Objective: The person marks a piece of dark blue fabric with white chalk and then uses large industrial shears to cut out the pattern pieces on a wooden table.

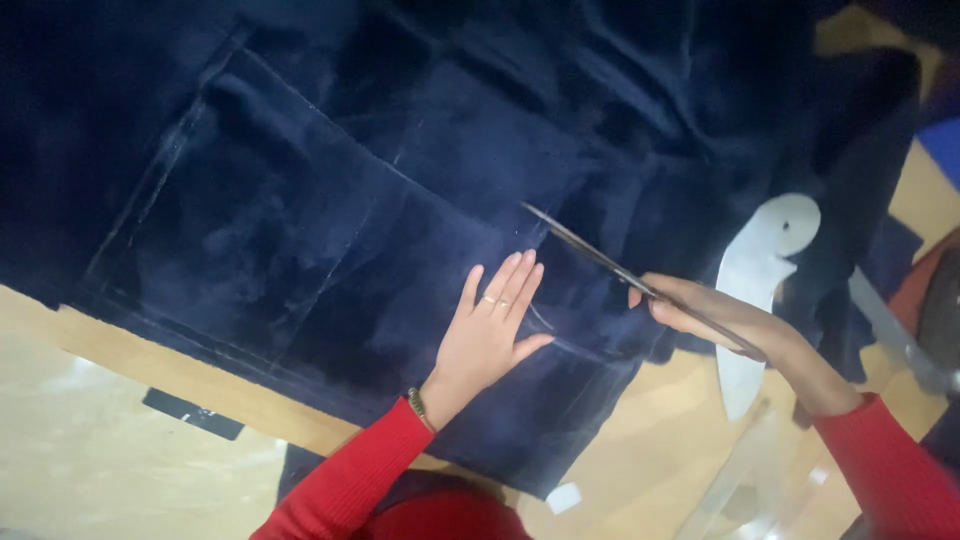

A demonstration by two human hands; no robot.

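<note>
Wooden table (120, 390), plush navy fabric (330, 200), scissors (600, 262)

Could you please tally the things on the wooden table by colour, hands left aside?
Dark blue: 1, the velvet fabric.
Silver: 1, the scissors.
White: 2, the curved template and a small tag.
Black: 1, the flat label.
Total: 5.

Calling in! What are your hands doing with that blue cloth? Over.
Left hand flat on dark navy velvet fabric. Right hand grips long metal scissors, blades over fabric. White curved template beside right hand.
</note>
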